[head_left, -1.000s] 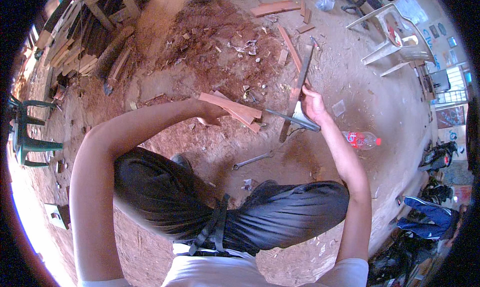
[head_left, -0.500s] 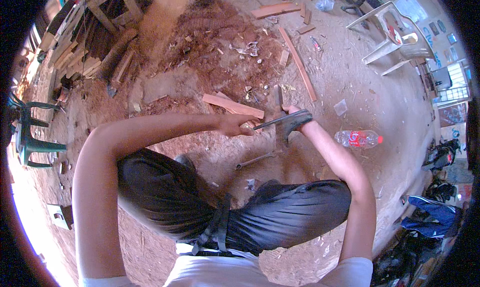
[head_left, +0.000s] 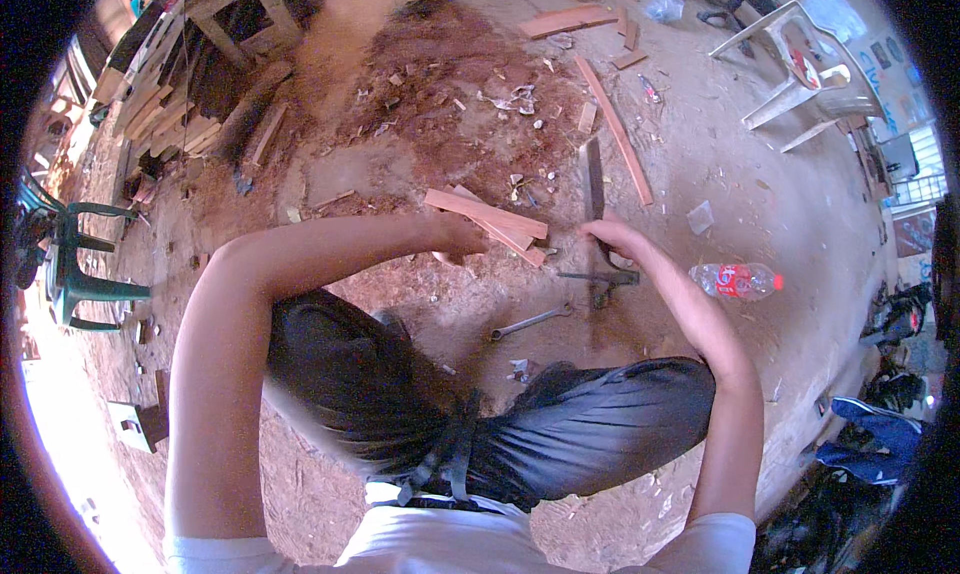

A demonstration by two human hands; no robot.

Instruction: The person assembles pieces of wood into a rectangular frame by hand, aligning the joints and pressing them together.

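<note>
Dirt floor (head_left: 690, 144), bottle (head_left: 738, 281) near right hand (head_left: 615, 236)

Workshop, stacked timber (head_left: 165, 122) (dirt floor (head_left: 730, 164)), wrench (head_left: 530, 323)

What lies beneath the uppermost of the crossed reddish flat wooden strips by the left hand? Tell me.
Beneath the uppermost strip, at least one similar strip slants across, partly showing, with brown dirt ground around. The crossing is covered; anything else there is hidden.

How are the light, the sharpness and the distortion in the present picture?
Head view: white glare along the lower left edge; black fisheye surround, with straight lines bending toward the rim; soft shadow on the ground near the wrench; left hand dim, without fine detail.
</note>
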